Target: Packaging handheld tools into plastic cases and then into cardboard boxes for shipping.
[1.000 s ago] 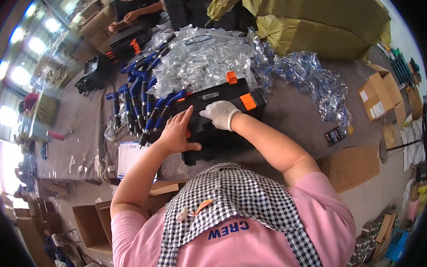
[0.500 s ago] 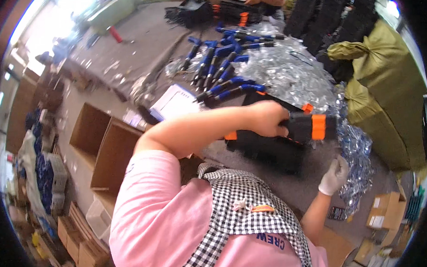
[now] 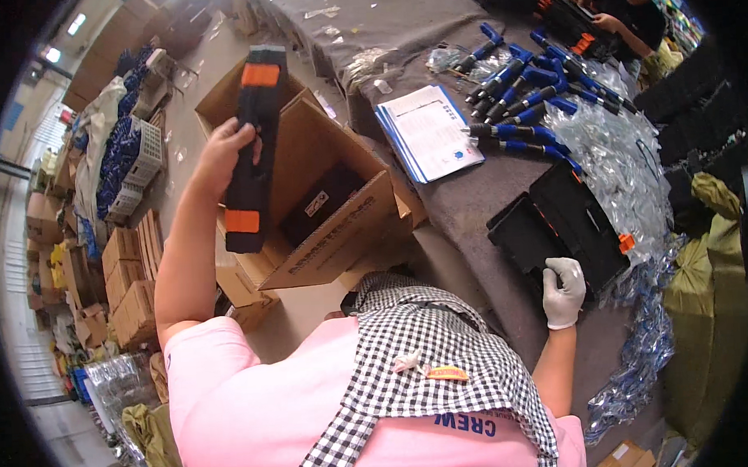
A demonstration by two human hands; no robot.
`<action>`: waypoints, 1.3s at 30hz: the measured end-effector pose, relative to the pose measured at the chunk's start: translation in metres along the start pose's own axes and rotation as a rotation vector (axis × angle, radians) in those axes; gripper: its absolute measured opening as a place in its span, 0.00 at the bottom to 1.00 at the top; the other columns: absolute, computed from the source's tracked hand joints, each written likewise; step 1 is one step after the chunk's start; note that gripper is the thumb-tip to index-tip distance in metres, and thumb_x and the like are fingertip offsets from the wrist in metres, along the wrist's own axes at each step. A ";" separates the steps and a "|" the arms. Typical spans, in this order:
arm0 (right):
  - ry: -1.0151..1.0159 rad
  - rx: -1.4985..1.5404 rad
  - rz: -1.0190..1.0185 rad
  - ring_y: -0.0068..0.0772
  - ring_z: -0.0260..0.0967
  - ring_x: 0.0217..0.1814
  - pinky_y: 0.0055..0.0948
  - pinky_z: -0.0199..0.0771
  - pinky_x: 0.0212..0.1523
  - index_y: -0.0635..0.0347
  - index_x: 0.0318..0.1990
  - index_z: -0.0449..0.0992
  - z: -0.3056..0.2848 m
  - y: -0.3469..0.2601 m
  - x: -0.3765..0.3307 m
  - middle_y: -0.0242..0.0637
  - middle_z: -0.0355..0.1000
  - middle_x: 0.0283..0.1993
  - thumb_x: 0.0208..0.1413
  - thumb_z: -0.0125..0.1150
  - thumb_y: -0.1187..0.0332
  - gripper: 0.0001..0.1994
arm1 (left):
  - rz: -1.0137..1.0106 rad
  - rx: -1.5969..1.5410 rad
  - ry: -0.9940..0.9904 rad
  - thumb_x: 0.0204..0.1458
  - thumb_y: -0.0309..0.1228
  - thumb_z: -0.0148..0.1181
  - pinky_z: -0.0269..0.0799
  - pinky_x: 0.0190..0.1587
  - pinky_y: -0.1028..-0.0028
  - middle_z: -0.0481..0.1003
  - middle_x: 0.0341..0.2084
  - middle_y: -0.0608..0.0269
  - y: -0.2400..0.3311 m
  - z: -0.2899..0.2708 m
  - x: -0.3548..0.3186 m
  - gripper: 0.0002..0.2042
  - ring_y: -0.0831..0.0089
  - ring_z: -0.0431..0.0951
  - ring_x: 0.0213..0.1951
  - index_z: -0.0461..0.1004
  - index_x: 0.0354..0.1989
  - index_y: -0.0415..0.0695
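Note:
My bare left hand is closed around a black plastic tool case with two orange latches, at the middle of its length. The case stands on edge, tilted slightly, above an open cardboard box. Inside that box lies another dark case. In a white glove, my right hand has loosely bent fingers, with nothing visible between them. It overlaps the near edge of an opened black case on the table; whether it touches the case cannot be told.
Several blue-and-black tools lie piled on the grey-covered table, beside clear plastic wrappings. Papers lie near the table's left edge. Another person handles a black case at the far right. Stacked cartons stand at left.
My left hand has carried the closed case left from above the table to above the cardboard box. The view has swung left. The opened case now shows beside my right hand.

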State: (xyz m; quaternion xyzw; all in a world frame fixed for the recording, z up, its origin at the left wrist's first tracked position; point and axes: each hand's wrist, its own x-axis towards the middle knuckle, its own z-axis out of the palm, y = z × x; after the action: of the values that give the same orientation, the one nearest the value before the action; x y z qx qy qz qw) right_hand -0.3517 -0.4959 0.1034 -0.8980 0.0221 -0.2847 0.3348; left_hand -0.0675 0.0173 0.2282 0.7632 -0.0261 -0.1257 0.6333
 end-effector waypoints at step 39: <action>-0.297 -0.408 0.283 0.41 0.71 0.40 0.40 0.71 0.45 0.58 0.31 0.77 0.052 -0.007 0.000 0.36 0.75 0.33 0.41 0.62 0.71 0.07 | -0.243 0.683 -0.883 0.54 0.49 0.53 0.68 0.56 0.56 0.75 0.49 0.45 -0.572 0.207 0.172 0.22 0.50 0.74 0.53 0.79 0.44 0.43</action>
State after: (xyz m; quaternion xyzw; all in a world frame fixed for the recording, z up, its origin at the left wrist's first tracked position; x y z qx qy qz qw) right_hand -0.3251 -0.4601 0.0755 -0.9666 0.1549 -0.0903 0.1832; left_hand -0.0156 -0.1030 -0.3902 0.7971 -0.2394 -0.4893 0.2606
